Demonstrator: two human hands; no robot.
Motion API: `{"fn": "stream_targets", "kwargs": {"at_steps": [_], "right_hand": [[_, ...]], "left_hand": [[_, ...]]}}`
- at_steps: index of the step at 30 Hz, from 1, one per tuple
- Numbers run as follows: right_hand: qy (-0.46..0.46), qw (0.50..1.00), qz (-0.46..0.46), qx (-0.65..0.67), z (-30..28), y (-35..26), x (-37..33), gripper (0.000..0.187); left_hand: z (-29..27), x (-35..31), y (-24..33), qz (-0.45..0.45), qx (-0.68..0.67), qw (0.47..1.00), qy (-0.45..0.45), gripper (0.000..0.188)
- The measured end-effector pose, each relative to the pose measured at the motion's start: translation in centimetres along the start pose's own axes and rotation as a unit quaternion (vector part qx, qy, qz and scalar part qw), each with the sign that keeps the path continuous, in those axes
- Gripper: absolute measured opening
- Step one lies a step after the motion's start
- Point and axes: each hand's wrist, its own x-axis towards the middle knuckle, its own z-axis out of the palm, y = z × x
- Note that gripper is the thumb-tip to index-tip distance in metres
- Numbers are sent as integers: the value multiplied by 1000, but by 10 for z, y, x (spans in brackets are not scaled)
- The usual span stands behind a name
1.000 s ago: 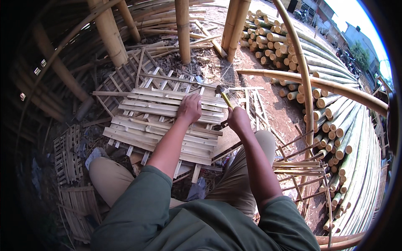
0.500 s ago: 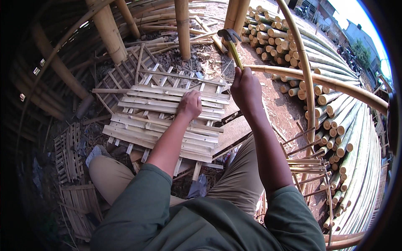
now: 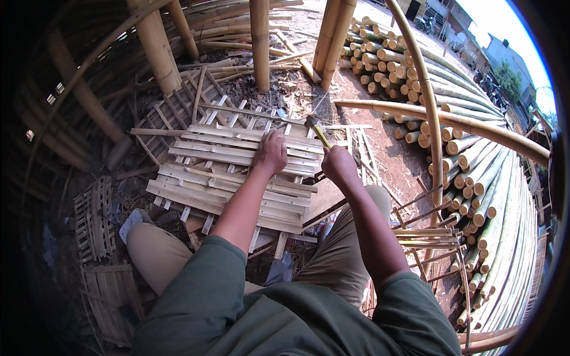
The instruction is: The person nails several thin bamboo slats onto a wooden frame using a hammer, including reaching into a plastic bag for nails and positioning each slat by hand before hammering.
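Note:
My left hand [image 3: 271, 152] presses flat on the top slats of a bamboo slat panel [image 3: 208, 172] that lies in front of my knees. My right hand [image 3: 338, 165] grips the yellow handle of a hammer [image 3: 316, 129], whose head is down at the panel's far right edge, just beyond my left fingers. The panel is made of pale split bamboo strips laid over cross strips. Both my forearms reach forward from green sleeves.
Upright bamboo posts [image 3: 259, 41] stand beyond the panel. A long stack of cut bamboo poles [image 3: 475, 172] fills the right side, with a bent pole [image 3: 427, 113] arching over it. Finished lattice panels [image 3: 95, 219] lie at the left. Thin strips [image 3: 424, 237] sit by my right knee.
My right hand swung the hammer up and away from the panel, then brought it back down onto the panel's far right edge. My left hand stayed pressed on the slats.

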Motion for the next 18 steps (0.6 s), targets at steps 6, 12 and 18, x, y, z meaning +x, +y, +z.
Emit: {"fn": "stream_targets", "kwargs": {"at_steps": [6, 12, 18], "right_hand": [[-12, 1000, 7, -27, 7, 18, 1, 43], [122, 992, -13, 36, -55, -34, 7, 36], [90, 993, -74, -7, 4, 14, -7, 31]], "left_hand": [[-5, 8, 8, -80, -53, 982, -163, 30], [-5, 5, 3, -82, -47, 985, -148, 32], [2, 3, 5, -88, -51, 985, -140, 32]]}}
